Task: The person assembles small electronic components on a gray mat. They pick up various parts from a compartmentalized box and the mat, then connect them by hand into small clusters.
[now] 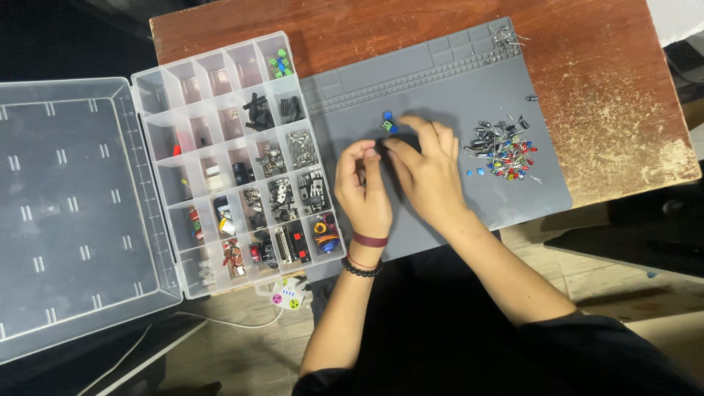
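My left hand (363, 191) rests on the grey work mat (455, 88), fingers curled together; whether it pinches a small part cannot be told. My right hand (425, 165) lies just beside it, fingers spread and bent, touching the left hand's fingertips. A few small blue and green parts (387, 122) lie on the mat just beyond my fingertips. A pile of small electronic parts (502, 150), black, red and blue, lies on the mat to the right of my right hand.
A clear plastic organiser box (242, 158) with many compartments of small parts stands left of the mat, its lid (70, 213) open flat further left. The mat lies on a worn brown wooden table (609, 73). A white power strip (286, 293) lies below the box.
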